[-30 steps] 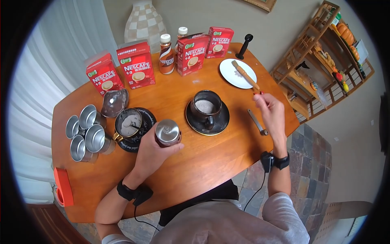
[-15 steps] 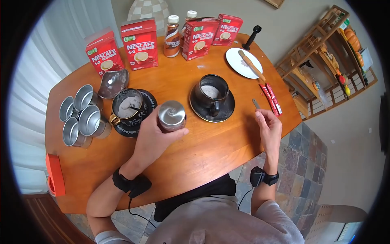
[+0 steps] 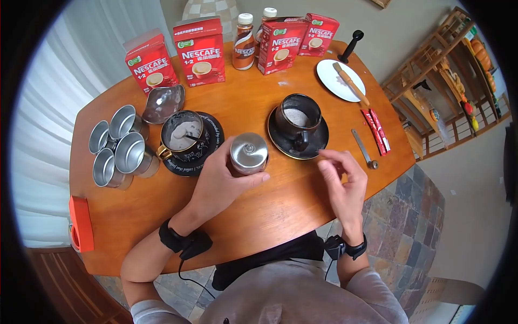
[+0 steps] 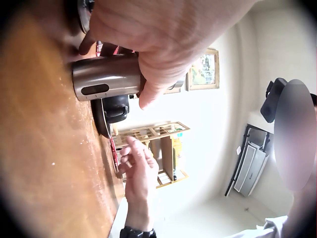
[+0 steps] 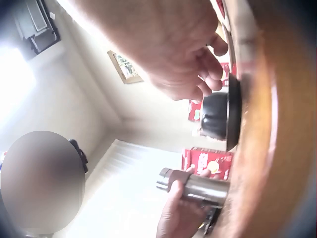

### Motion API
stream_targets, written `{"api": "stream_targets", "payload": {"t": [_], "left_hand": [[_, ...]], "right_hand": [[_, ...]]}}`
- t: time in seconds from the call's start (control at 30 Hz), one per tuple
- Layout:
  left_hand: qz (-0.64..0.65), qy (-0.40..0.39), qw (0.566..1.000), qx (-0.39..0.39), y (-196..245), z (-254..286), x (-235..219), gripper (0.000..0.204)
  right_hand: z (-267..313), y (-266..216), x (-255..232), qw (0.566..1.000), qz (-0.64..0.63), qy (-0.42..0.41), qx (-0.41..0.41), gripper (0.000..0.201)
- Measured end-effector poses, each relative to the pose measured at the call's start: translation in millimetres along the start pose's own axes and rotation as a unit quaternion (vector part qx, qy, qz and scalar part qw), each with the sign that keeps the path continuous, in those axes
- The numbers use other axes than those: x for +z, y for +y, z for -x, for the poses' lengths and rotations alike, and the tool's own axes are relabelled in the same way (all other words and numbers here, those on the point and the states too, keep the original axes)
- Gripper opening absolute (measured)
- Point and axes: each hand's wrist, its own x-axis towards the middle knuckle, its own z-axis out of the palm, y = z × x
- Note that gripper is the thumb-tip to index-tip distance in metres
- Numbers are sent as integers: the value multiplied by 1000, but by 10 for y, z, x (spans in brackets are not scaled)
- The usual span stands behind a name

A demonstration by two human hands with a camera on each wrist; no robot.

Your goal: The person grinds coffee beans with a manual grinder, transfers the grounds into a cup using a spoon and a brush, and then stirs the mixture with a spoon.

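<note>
My left hand point(image 3: 218, 178) grips a metal hand coffee grinder point(image 3: 249, 153), its round top facing up. In the left wrist view the grinder point(image 4: 106, 79) stands upright at the tabletop, a dark oval window in its side. My right hand point(image 3: 345, 183) hovers over the table with loosely bent fingers and nothing in them, just in front of a black cup point(image 3: 302, 121) of pale powder on its black saucer point(image 3: 280, 141). Right of that hand lie a metal crank handle point(image 3: 360, 144) with a knob and red stick packets point(image 3: 376, 132).
Left of the grinder, a gold-handled cup point(image 3: 197, 143) holds pale powder and a dark stirrer. Several metal cups point(image 3: 135, 154) and a clear dish point(image 3: 163, 103) stand beyond it. Coffee boxes point(image 3: 200, 56) and bottles point(image 3: 244, 46) line the back. A brush point(image 3: 350, 83) lies across a white plate point(image 3: 326, 81).
My right hand has come left and nearer, away from the stick packets and past the crank handle, which now show fully. My left hand keeps its grip on the grinder. The head view has shifted.
</note>
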Motion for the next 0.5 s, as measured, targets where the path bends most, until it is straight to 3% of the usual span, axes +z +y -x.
{"api": "stream_targets", "payload": {"t": [0.03, 0.1, 0.13, 0.2, 0.23, 0.33, 0.43, 0.5], "left_hand": [[-19, -16, 1000, -8, -4, -10, -21, 53], [-44, -3, 999, -5, 58, 17, -5, 49], [-55, 0, 998, 0, 83, 20, 11, 48], [-66, 0, 995, 68, 81, -13, 34, 44], [-70, 2, 993, 99, 60, -21, 37, 43], [-42, -19, 998, 47, -34, -21, -9, 41], [-56, -45, 997, 9, -16, -5, -48, 40], [-69, -36, 997, 23, 2, -8, -32, 40]], "right_hand": [[-38, -220, 33, 999, -11, -16, -32, 21], [-158, -409, 98, 975, 67, -57, -204, 34], [-213, -488, 185, 966, 54, -56, -246, 40], [-347, -655, 298, 942, 77, -85, -315, 48], [-420, -722, 310, 927, 112, -114, -340, 49], [-671, -661, 366, 874, 178, -243, -380, 52], [-911, -656, 321, 837, 144, -321, -418, 48], [-986, -715, 299, 826, 154, -349, -415, 40]]}}
